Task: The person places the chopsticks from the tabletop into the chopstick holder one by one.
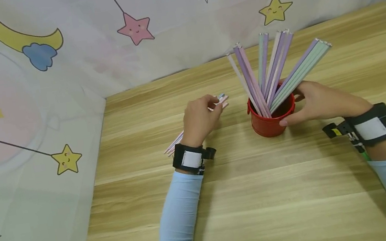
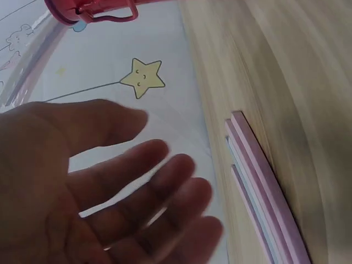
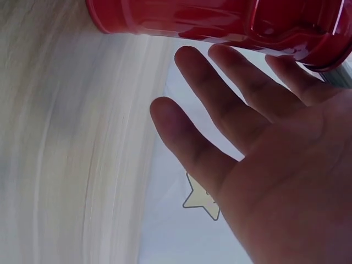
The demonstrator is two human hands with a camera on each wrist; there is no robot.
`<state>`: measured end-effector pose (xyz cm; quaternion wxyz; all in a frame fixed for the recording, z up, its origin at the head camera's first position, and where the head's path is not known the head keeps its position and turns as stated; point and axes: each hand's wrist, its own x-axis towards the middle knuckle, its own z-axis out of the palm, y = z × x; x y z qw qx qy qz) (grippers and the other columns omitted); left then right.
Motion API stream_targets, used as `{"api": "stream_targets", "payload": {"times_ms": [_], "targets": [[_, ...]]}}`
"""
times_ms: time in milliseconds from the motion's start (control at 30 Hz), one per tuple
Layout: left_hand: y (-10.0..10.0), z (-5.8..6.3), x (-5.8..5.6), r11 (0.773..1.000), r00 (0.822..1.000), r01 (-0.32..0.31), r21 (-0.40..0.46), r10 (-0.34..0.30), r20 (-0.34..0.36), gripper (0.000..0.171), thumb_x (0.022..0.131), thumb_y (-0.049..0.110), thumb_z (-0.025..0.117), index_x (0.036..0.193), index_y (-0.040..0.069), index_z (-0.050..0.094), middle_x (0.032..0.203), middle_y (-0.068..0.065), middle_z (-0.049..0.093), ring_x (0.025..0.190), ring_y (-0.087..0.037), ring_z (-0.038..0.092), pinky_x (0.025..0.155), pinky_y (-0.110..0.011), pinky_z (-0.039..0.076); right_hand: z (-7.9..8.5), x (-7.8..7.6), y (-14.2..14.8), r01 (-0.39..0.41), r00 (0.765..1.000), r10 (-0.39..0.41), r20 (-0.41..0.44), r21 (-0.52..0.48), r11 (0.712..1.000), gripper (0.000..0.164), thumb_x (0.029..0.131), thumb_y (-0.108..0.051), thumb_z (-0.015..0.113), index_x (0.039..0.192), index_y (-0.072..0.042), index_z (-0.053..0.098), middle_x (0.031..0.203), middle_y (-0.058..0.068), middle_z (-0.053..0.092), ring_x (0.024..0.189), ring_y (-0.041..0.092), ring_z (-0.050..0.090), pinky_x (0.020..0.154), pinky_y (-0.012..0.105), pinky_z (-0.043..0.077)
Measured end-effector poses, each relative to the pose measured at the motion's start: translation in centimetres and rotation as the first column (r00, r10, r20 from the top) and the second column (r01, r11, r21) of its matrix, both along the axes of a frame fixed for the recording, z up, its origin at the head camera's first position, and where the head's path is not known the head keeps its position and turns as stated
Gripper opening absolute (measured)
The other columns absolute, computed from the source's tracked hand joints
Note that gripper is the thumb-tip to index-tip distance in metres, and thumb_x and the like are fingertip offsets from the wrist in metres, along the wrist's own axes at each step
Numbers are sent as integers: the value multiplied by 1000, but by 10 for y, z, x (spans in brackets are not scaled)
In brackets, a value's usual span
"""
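My left hand (image 1: 200,118) hovers over a few thin pastel sticks (image 1: 175,142) lying on the table, covering their middle in the head view. Its fingers are relaxed and hold nothing in the left wrist view, where the pink and pale blue sticks (image 2: 267,192) lie beside them. My right hand (image 1: 318,101) is at the right side of a small red bucket (image 1: 269,127), thumb by its front and fingers behind. In the right wrist view those fingers stretch loosely along the bucket wall (image 3: 192,16). Bundles of purple, pink, white and mint sticks (image 1: 251,79) lean upright in the bucket.
The wood-grain table (image 1: 263,197) meets a pale curtain (image 1: 181,39) printed with stars and a moon at the back and left. A wrist camera strap (image 1: 379,125) sits on the right wrist, another strap (image 1: 190,158) on the left.
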<state>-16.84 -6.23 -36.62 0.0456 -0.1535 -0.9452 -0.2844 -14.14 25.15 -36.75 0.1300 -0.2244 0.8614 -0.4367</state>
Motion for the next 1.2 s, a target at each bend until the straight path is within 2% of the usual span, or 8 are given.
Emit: {"api": "stream_targets", "payload": {"times_ms": [200, 267, 433, 633, 833, 967, 1100, 1200], "targets": [[-10, -12, -2, 955, 990, -62, -290, 95, 101, 16, 95, 24, 70, 99, 10, 78, 85, -3, 69, 65, -18, 60, 50, -31, 46, -1, 0, 2, -36, 999, 35, -32, -24, 999, 79, 79, -16, 88, 147, -9, 47, 137, 6, 57, 122, 27, 55, 95, 20, 45], [-11, -15, -3, 938, 988, -65, -342, 109, 110, 13, 94, 23, 71, 95, 11, 78, 83, -3, 68, 65, -19, 60, 50, -33, 48, 0, 0, 3, -35, 999, 35, -33, -25, 999, 77, 79, -16, 88, 145, -8, 48, 136, 7, 58, 121, 28, 56, 98, 26, 46], [-13, -24, -6, 912, 986, -28, -410, 93, 139, 11, 93, 19, 71, 100, 14, 77, 94, -4, 72, 78, -24, 67, 61, -41, 56, 1, 0, 3, -32, 999, 32, 2, -38, 999, 76, 80, -16, 87, 144, -6, 47, 135, 11, 57, 120, 33, 56, 100, 61, 45], [-11, -24, -5, 922, 989, 69, -380, -14, 145, 12, 95, 12, 66, 103, 10, 74, 93, -4, 70, 76, -21, 64, 65, -37, 54, 2, 1, 2, -33, 999, 33, 2, -36, 999, 75, 80, -16, 87, 144, -5, 48, 134, 11, 58, 117, 33, 57, 99, 62, 46], [-11, -6, 0, 978, 977, 158, -137, -136, 163, 14, 95, 12, 63, 106, 7, 70, 87, -1, 70, 69, -14, 61, 59, -27, 48, 2, 0, 3, -35, 999, 35, 2, -36, 999, 77, 80, -16, 87, 145, -5, 47, 135, 11, 57, 117, 33, 57, 99, 62, 46], [-14, 6, 2, 982, 973, 167, 87, -179, 146, 14, 95, 12, 64, 107, 6, 69, 87, -3, 71, 66, -12, 63, 56, -25, 49, 1, 0, 3, -34, 999, 34, -2, -38, 999, 78, 80, -16, 87, 146, -6, 46, 136, 10, 57, 118, 33, 57, 99, 61, 46], [-19, 13, 4, 945, 978, 121, 304, -165, 125, 15, 96, 13, 65, 109, 6, 67, 86, -4, 72, 67, -12, 67, 59, -27, 55, 0, 0, 4, -35, 999, 35, -3, -37, 999, 79, 80, -15, 88, 146, -7, 46, 136, 10, 57, 119, 33, 57, 99, 61, 46], [-22, 19, 4, 860, 985, 71, 505, -141, 101, 16, 95, 10, 65, 110, 3, 66, 87, -12, 72, 67, -17, 69, 61, -32, 59, -1, 0, 4, -36, 999, 36, -5, -35, 999, 78, 80, -16, 88, 146, -8, 47, 136, 9, 57, 118, 31, 57, 99, 58, 46]]}}
